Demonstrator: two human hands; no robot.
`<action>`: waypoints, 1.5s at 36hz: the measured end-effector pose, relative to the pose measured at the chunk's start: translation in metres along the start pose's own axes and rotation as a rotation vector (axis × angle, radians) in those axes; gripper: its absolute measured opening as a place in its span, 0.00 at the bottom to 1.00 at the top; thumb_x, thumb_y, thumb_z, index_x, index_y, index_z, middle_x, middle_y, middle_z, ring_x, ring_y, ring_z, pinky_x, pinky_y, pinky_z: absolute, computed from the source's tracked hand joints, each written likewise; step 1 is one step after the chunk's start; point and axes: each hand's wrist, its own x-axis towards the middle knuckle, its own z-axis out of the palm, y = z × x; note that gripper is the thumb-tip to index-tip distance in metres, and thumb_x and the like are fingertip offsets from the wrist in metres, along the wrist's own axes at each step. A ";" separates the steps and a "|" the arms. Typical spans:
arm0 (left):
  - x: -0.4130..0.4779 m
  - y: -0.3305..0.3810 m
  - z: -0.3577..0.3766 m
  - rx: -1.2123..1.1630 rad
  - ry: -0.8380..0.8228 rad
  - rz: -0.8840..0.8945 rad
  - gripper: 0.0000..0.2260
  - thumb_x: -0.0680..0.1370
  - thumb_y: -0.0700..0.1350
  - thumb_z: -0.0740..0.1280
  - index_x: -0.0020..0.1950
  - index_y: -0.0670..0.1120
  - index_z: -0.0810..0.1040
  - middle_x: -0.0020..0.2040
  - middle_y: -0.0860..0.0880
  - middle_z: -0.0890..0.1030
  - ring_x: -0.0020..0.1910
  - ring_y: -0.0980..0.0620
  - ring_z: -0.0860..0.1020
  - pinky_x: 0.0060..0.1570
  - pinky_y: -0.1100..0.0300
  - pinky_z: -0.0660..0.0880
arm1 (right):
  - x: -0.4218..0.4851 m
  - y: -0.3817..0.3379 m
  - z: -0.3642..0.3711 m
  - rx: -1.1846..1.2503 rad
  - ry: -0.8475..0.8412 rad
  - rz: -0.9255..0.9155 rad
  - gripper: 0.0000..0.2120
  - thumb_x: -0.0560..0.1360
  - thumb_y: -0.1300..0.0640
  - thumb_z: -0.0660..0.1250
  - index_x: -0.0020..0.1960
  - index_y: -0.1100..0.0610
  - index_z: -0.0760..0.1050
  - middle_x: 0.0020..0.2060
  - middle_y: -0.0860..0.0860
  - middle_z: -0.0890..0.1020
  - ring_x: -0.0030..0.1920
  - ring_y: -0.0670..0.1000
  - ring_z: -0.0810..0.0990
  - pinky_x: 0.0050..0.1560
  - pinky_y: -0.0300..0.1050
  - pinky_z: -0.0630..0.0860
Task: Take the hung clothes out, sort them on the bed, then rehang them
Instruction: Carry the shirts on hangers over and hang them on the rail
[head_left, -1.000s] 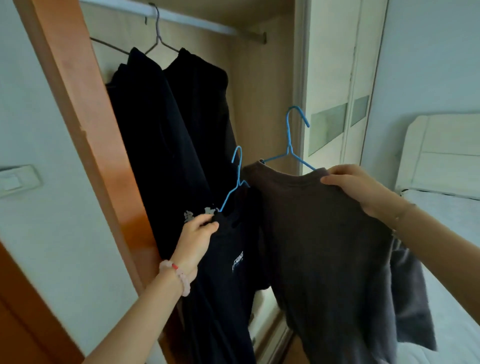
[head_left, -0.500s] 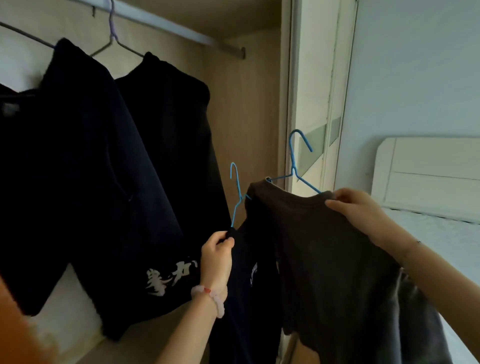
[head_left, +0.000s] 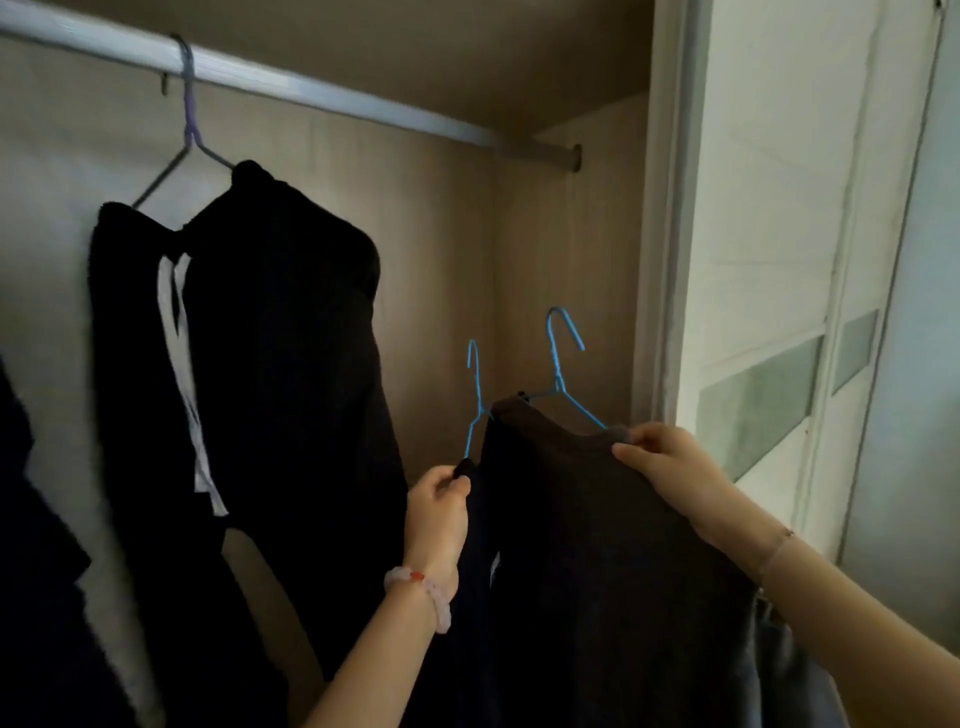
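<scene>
My left hand (head_left: 440, 506) grips the shoulder of a black garment (head_left: 480, 597) on a blue wire hanger (head_left: 474, 395). My right hand (head_left: 667, 470) pinches the collar of a dark grey shirt (head_left: 597, 545) on a second blue hanger (head_left: 561, 358). Both hangers are held below the closet rail (head_left: 322, 98), their hooks free in the air. A black garment (head_left: 270, 374) with a white drawstring hangs from the rail on a purple-grey hanger (head_left: 188, 119).
Another dark garment (head_left: 36, 571) fills the left edge. The closet's back wall (head_left: 441, 249) shows between the hung clothes and my hands. A white sliding door (head_left: 779, 260) with frosted panels stands at the right.
My view has moved into the closet and tilted up, bringing the rail overhead. Both hands still hold the two hangered garments, now further inside the closet; the bed has left the view.
</scene>
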 end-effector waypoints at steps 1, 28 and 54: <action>0.009 0.006 0.006 -0.013 0.028 -0.001 0.07 0.80 0.39 0.61 0.50 0.42 0.78 0.42 0.49 0.78 0.44 0.53 0.76 0.42 0.63 0.70 | 0.013 -0.002 0.004 0.021 -0.018 -0.013 0.10 0.74 0.61 0.68 0.35 0.55 0.73 0.31 0.53 0.76 0.33 0.50 0.73 0.36 0.45 0.68; 0.214 0.186 -0.009 -0.033 0.465 0.298 0.13 0.76 0.36 0.63 0.32 0.46 0.73 0.34 0.44 0.75 0.34 0.47 0.73 0.40 0.56 0.72 | 0.239 -0.180 0.105 0.201 -0.383 -0.193 0.11 0.78 0.61 0.62 0.58 0.65 0.74 0.38 0.58 0.76 0.36 0.55 0.75 0.21 0.33 0.69; 0.170 0.255 -0.041 0.137 0.570 0.454 0.07 0.78 0.36 0.61 0.49 0.40 0.78 0.37 0.43 0.77 0.34 0.47 0.76 0.38 0.58 0.75 | 0.251 -0.274 0.072 0.022 -0.395 -0.693 0.17 0.81 0.56 0.54 0.68 0.53 0.71 0.69 0.52 0.71 0.69 0.55 0.68 0.65 0.41 0.63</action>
